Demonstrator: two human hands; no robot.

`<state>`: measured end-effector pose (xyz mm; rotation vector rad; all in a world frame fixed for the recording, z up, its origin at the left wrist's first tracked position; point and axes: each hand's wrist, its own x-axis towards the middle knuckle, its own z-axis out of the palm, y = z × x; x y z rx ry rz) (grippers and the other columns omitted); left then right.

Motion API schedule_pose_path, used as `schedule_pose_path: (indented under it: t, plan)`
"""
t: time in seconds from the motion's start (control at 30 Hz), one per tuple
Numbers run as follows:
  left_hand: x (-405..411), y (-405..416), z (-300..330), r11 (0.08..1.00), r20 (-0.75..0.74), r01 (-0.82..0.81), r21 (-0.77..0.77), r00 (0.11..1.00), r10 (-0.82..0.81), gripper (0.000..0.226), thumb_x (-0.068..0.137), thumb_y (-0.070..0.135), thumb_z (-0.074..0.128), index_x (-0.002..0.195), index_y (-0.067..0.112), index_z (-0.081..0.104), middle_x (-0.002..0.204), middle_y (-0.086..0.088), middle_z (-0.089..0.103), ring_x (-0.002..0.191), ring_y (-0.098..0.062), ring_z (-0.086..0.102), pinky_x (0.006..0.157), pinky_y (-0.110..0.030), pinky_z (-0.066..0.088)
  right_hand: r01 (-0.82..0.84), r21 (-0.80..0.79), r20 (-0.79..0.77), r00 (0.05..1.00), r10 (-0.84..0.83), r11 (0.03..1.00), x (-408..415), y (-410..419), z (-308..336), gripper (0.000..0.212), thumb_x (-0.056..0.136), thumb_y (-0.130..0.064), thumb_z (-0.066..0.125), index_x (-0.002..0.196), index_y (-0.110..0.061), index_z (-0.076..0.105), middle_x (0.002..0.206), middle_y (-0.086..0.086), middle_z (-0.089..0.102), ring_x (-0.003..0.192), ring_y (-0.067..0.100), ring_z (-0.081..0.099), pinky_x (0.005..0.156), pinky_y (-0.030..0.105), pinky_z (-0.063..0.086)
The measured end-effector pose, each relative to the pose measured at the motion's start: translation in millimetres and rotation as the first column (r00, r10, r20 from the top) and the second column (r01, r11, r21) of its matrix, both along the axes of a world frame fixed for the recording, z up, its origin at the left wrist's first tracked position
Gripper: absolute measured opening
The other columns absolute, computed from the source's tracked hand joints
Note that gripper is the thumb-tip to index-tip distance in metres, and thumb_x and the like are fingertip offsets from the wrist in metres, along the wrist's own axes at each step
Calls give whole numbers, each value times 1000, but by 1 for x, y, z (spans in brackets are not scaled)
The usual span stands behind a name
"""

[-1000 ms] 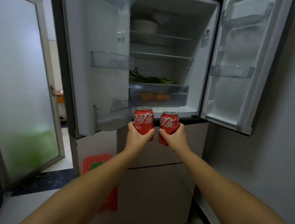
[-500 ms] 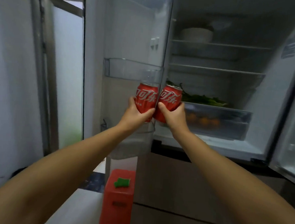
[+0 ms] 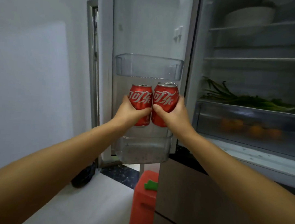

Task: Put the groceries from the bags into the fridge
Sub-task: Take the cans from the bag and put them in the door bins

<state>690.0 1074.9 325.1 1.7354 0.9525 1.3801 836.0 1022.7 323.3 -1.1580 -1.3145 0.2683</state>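
Observation:
Two red cola cans stand upright side by side in front of the open left fridge door (image 3: 146, 35). My left hand (image 3: 131, 111) grips the left can (image 3: 140, 99), and my right hand (image 3: 173, 113) grips the right can (image 3: 166, 99). The cans touch or nearly touch each other. They hang between the upper clear door bin (image 3: 148, 66) and the lower clear door bin (image 3: 143, 150), a little above the lower one. Both bins look empty.
Inside the fridge at right, green onions (image 3: 245, 99) lie above a clear drawer (image 3: 247, 123) holding oranges, and a white bowl (image 3: 249, 14) sits on the top shelf. A red stool (image 3: 144, 201) stands on the floor below the door, with a dark object (image 3: 83, 176) near the wall.
My view and both hands have swung left, from the fridge's middle to the left door. The two cans now sit between the door bins, still held together.

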Motion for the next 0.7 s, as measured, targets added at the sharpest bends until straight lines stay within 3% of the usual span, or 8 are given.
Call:
schedule_pose_path:
  t: [0.17,0.3,0.5,0.7]
  plan:
    - [-18,-2,-10,995,-109,-42,-95,994,31,77,69,22,83,129,11,37,118,-7,58,107,-23,61,93,-44,52,-92,-132,1,996,93,987,-8,10,-10,74,78,-23,77,135,-14,30,120,2,54,109,16,56,88,30,46]
    - [-21,-7,-7,992,-232,-63,-112,972,35,76,69,19,83,128,9,36,110,-3,54,101,-19,58,88,-36,51,-66,-229,46,996,79,971,-10,9,-13,68,77,-23,77,126,-17,30,110,1,54,97,16,58,76,28,46]
    - [-20,-14,-3,998,-423,-51,-44,906,27,85,71,23,81,139,16,29,122,-6,54,101,-21,57,83,-34,50,40,-307,289,956,54,951,1,-2,-12,63,72,-34,80,110,-19,33,96,-7,53,76,1,54,58,17,43]
    - [-23,-17,-9,995,-658,-38,96,748,92,76,70,38,81,130,13,41,122,-7,59,91,-16,56,75,-27,47,200,-309,452,891,-41,930,3,-5,-29,69,64,-57,76,106,-24,33,99,-6,57,97,22,64,86,43,54]
